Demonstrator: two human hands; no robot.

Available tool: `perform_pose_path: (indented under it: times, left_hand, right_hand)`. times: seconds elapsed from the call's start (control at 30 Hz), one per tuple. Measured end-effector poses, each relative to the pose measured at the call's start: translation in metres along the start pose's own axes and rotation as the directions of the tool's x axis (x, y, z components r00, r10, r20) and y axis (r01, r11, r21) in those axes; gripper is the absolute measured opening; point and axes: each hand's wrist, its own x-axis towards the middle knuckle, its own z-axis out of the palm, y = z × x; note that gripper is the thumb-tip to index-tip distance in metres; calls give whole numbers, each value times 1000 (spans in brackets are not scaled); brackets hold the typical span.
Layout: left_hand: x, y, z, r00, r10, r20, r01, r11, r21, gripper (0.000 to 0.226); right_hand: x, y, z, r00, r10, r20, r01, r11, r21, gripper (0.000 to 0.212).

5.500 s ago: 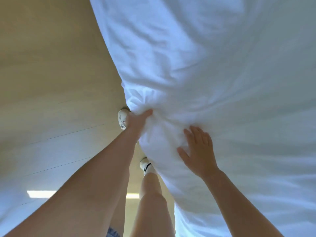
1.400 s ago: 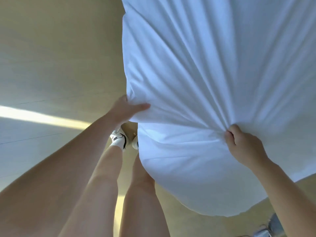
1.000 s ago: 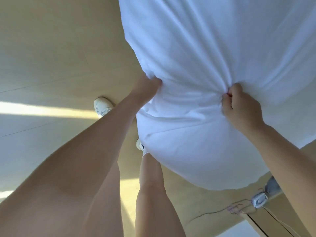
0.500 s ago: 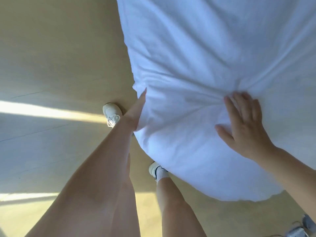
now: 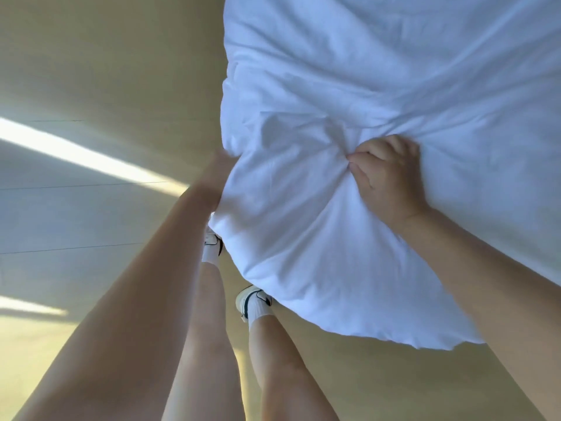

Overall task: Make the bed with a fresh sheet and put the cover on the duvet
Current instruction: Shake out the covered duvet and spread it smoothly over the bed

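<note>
Your right hand (image 5: 391, 180) is clenched round a bunched fold of the white duvet (image 5: 364, 71). Your left hand (image 5: 217, 170) meets its left edge, fingers hidden behind cloth, so the grip is unclear. The duvet's corner hangs over the floor (image 5: 106, 71).

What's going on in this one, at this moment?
A person stands over a white duvet and handles it with both bare hands. The right hand has a grip on a bunched fold, and creases fan out from it. The left hand is at the duvet's left edge, its fingers hidden by the fabric. The duvet's near end hangs above the floor, beside the person's shoes.
</note>
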Motion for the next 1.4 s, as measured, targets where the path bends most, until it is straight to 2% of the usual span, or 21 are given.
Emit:
perform_pose_path:
  times: [0.07, 0.13, 0.2, 0.3, 0.33, 0.4, 0.47, 0.53, 0.63, 0.67, 0.77, 0.97, 1.2, 1.27, 1.33, 1.4]
  left_hand:
    - [-6, 3, -3, 990, -12, -143, 20, 999, 50, 18]
    - [-9, 6, -3, 972, -7, -235, 20, 999, 51, 37]
    - [-11, 12, 0, 964, -45, -264, 62, 996, 58, 43]
    - [-18, 15, 4, 967, -91, -236, 103, 994, 42, 31]
    - [-19, 15, 5, 969, -86, -231, 101, 993, 54, 24]
    - [-23, 15, 6, 972, -59, -229, 72, 996, 52, 13]
    - [-24, 15, 6, 968, -55, -245, 66, 997, 38, 12]
    - [-23, 13, 7, 962, -69, -264, 86, 995, 53, 20]
    - [-20, 12, 9, 957, -89, -276, 115, 990, 78, 22]
    - [-19, 12, 10, 956, -88, -279, 113, 991, 75, 21]
    - [-19, 11, 10, 955, -117, -272, 120, 993, -4, 38]
    - [-18, 7, 10, 957, -137, -255, 136, 990, -20, 39]
    - [-30, 7, 13, 949, -119, -291, 108, 993, -52, 39]
    - [-39, 6, 15, 965, -103, -241, 96, 995, -41, 46]
    - [-47, 5, 18, 986, -123, -111, 117, 991, -59, 67]
    - [-44, -1, 23, 993, -117, -7, 117, 993, -22, 85]
  right_hand:
    - [-3, 0, -12, 1000, -21, 7, 20, 996, 93, 11]
    - [-8, -1, -25, 1000, -17, 11, 15, 989, 147, 11]
    - [-13, 1, -37, 1000, -16, 0, 16, 988, 151, 10]
    - [-22, 3, -45, 998, -30, 57, 22, 991, 129, 7]
    - [-24, 1, -45, 994, -14, 105, 2, 994, 109, 12]
    - [-24, -5, -39, 973, 23, 230, -37, 998, 56, 44]
    - [-15, -12, -30, 968, 19, 252, -32, 999, 44, 62]
    - [-3, -20, -21, 982, 22, 190, -33, 998, 53, 50]
    - [9, -21, -16, 997, -38, 70, 36, 999, 30, 4]
    - [9, -20, -15, 997, -56, 52, 55, 998, 21, 7]
    - [7, -14, -18, 988, -143, 60, 143, 990, 4, 13]
    - [-3, -10, -42, 964, -244, 102, 247, 969, -10, 17]
    - [-3, -15, -56, 972, -113, 206, 95, 991, 92, 7]
    - [-18, -14, -63, 961, -81, 263, 60, 994, 89, 6]
    - [-47, 2, -79, 922, 43, 385, -79, 994, 78, 9]
    - [-71, 18, -93, 847, 214, 486, -291, 953, 88, 10]
